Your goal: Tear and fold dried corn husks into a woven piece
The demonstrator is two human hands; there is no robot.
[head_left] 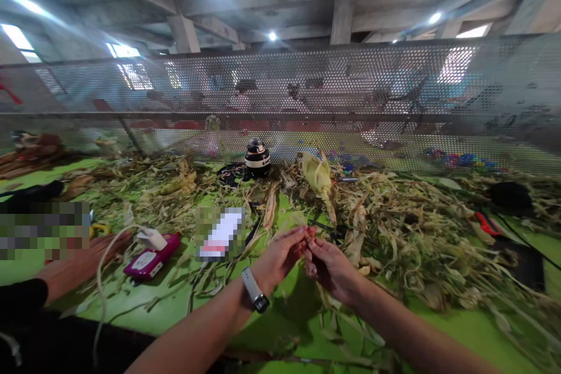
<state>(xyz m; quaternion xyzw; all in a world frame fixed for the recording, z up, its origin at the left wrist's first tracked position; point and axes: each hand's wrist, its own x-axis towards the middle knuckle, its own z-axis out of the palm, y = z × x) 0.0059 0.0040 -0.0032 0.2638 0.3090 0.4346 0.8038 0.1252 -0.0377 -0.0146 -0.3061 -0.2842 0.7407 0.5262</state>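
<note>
My left hand (284, 252), with a grey-banded watch (255, 291) on its wrist, is closed in a pinch over the green table (289, 321). Its fingertips meet those of my right hand (328, 260), which is pinched too. Whatever sits between the fingertips is too small and blurred to name; a little reddish colour shows there. Just beyond the hands stands a pale, folded bundle of corn husk (318, 175). Dry husk strips (412, 228) lie heaped to the right, and a longer dried husk piece (270, 204) lies ahead of my left hand.
To the left are a phone (221, 235) with its screen partly pixelated, a purple power bank (152, 257) with a white plug and cable, and another person's hand (83, 263). A black round object (258, 158) stands before a perforated metal screen (280, 85). An orange-handled tool (487, 224) lies right.
</note>
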